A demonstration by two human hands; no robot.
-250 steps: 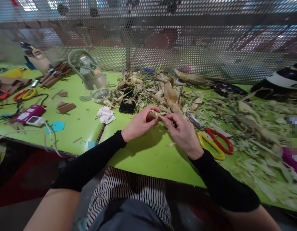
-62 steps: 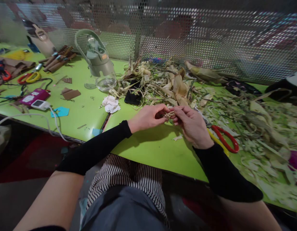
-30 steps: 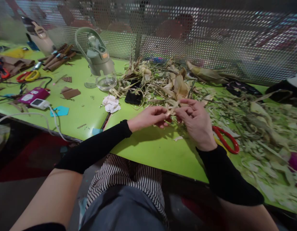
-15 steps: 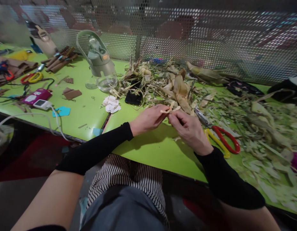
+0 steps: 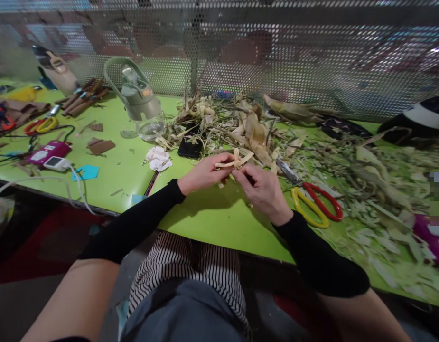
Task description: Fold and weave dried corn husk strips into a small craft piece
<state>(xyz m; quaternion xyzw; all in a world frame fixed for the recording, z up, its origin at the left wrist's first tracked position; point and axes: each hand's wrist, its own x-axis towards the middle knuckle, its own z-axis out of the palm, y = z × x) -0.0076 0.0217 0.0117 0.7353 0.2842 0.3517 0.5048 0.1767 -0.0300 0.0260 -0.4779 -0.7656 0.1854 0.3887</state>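
Note:
A small piece of pale husk strips (image 5: 237, 162), crossed at the middle with several ends sticking out, is held between my two hands above the green table. My left hand (image 5: 209, 172) pinches it from the left, its fingers closed. From the right, my right hand (image 5: 260, 187) grips its lower side with thumb and forefinger, the other fingers curled in. Part of the piece is hidden by my fingers. Scissors (image 5: 313, 202) with one red and one yellow handle lie just right of my right hand. Behind both hands spreads a heap of dry corn husks (image 5: 253, 128).
Husk scraps (image 5: 376, 228) cover the table's right side. A black phone (image 5: 190, 147), crumpled tissue (image 5: 158, 158) and green-lidded bottle (image 5: 139, 102) stand or lie left of the heap. Farther left are a magenta device (image 5: 50, 153) with cables and more scissors (image 5: 41, 125). Perforated metal (image 5: 301, 61) borders the back.
The crossed husk strips have turned in my hands, so more ends and the middle now show. The whole view has shifted slightly, with things on the table appearing farther left.

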